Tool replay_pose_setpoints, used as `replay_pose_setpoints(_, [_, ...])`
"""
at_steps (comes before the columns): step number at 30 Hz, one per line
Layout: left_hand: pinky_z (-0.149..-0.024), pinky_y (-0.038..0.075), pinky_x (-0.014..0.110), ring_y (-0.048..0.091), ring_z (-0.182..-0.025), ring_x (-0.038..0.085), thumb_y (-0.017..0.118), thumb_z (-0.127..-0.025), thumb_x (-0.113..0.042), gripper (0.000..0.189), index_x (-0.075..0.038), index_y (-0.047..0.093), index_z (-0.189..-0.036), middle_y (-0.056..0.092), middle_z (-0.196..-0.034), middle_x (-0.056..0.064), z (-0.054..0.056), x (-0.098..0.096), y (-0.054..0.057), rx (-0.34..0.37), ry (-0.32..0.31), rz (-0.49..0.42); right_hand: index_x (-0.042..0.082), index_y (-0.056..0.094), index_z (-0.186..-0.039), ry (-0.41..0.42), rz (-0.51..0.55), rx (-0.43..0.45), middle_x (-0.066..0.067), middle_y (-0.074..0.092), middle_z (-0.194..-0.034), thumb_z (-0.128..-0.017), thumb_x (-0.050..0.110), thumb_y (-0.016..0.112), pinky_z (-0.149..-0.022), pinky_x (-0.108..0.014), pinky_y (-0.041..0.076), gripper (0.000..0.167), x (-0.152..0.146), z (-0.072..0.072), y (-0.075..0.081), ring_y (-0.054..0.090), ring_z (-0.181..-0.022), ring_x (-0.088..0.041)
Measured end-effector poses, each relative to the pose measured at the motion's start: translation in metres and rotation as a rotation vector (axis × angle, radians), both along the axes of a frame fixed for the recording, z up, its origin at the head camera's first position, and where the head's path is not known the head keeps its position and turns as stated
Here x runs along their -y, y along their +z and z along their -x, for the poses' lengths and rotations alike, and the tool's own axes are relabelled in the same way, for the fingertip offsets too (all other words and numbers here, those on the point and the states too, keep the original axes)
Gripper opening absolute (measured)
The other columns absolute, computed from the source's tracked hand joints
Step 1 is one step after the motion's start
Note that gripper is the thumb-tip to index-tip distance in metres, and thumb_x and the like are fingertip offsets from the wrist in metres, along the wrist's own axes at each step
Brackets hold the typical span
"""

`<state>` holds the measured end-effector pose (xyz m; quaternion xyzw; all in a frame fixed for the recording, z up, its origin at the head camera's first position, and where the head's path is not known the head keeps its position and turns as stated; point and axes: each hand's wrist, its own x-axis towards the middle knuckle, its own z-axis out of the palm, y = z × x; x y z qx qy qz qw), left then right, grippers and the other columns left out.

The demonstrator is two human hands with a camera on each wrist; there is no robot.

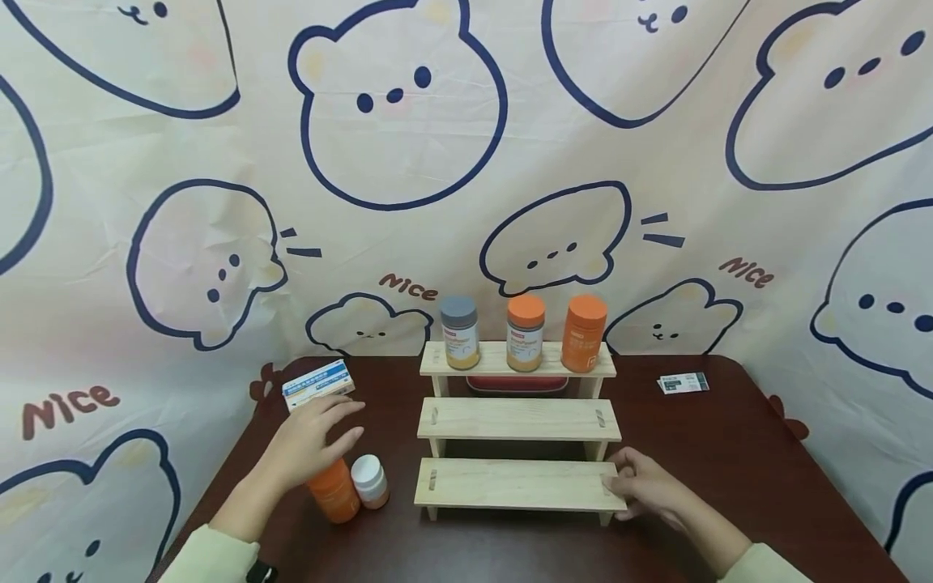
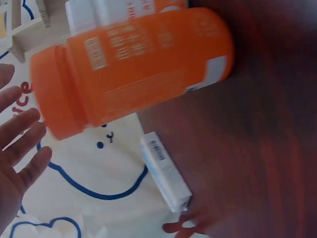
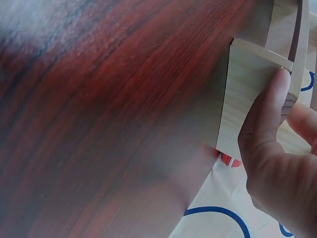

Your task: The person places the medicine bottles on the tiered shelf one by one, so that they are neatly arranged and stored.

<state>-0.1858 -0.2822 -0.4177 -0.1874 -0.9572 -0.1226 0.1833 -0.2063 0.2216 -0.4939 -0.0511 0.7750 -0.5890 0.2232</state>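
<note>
My left hand (image 1: 308,441) hovers with spread fingers over an orange bottle (image 1: 337,495) standing at the left of the table. Beside that bottle stands a smaller bottle with a white cap (image 1: 368,478). In the left wrist view, the fingers (image 2: 22,131) lie near the cap end of the orange bottle (image 2: 143,72), holding nothing. A three-tier wooden stand (image 1: 519,484) occupies the middle. My right hand (image 1: 651,488) grips the right end of its lowest tier, the thumb (image 3: 270,111) against the side support (image 3: 247,91).
Three bottles line the top tier: one grey-capped (image 1: 459,334), one orange-capped (image 1: 526,334), one all orange (image 1: 584,334). A blue-and-white box (image 1: 318,384) lies at the table's back left, a small flat packet (image 1: 683,383) at the back right. Something red (image 1: 517,384) shows behind the stand.
</note>
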Motion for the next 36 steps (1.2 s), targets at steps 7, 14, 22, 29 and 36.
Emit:
replay_pose_setpoints(7, [-0.089,0.043,0.057,0.057,-0.108,0.030,0.064,-0.086,-0.043,0.040,-0.017,0.066,-0.116,0.062,-0.116,0.007,-0.014,-0.002,-0.015,0.224,0.039,0.017,-0.011,0.038,-0.115,-0.014,-0.007,0.003,-0.012,0.051,-0.082,-0.088,0.009,0.060,-0.058,-0.040,0.056,0.040,-0.001,0.000,0.000,0.062,-0.067,-0.021])
replay_pose_setpoints(14, [-0.080,0.050,0.050,0.056,-0.098,0.021,0.070,-0.078,-0.049,0.064,-0.016,0.055,-0.130,0.055,-0.124,0.009,-0.026,0.000,-0.015,0.467,0.132,0.002,-0.010,0.038,-0.115,-0.022,-0.002,-0.010,-0.012,0.052,-0.082,-0.088,0.010,0.060,-0.057,-0.039,0.056,0.040,-0.001,0.003,-0.002,0.061,-0.067,-0.021])
replay_pose_setpoints(22, [-0.068,0.050,0.043,0.053,-0.081,0.017,0.082,-0.066,-0.039,0.060,-0.015,0.061,-0.117,0.058,-0.102,0.004,-0.037,0.000,0.005,0.473,0.186,0.017,-0.010,0.038,-0.115,-0.029,-0.006,-0.001,-0.011,0.052,-0.082,-0.088,0.009,0.061,-0.056,-0.039,0.056,0.040,0.000,0.001,-0.001,0.061,-0.066,-0.020])
replay_pose_setpoints(29, [-0.064,0.048,0.035,0.051,-0.073,0.013,0.082,-0.068,-0.036,0.051,-0.018,0.065,-0.112,0.060,-0.094,0.000,-0.035,-0.005,0.014,0.390,0.190,0.049,-0.010,0.038,-0.114,-0.038,0.004,-0.006,-0.012,0.054,-0.081,-0.087,0.008,0.061,-0.057,-0.040,0.056,0.040,0.001,0.001,0.001,0.062,-0.066,-0.020])
replay_pose_setpoints(36, [-0.066,0.050,0.039,0.055,-0.079,0.018,0.080,-0.070,-0.034,0.052,-0.018,0.064,-0.117,0.063,-0.106,0.006,-0.033,-0.016,0.047,0.249,0.135,0.070,-0.010,0.037,-0.115,-0.044,0.007,-0.006,-0.012,0.053,-0.082,-0.087,0.008,0.060,-0.057,-0.040,0.056,0.040,0.001,0.000,-0.003,0.062,-0.066,-0.021])
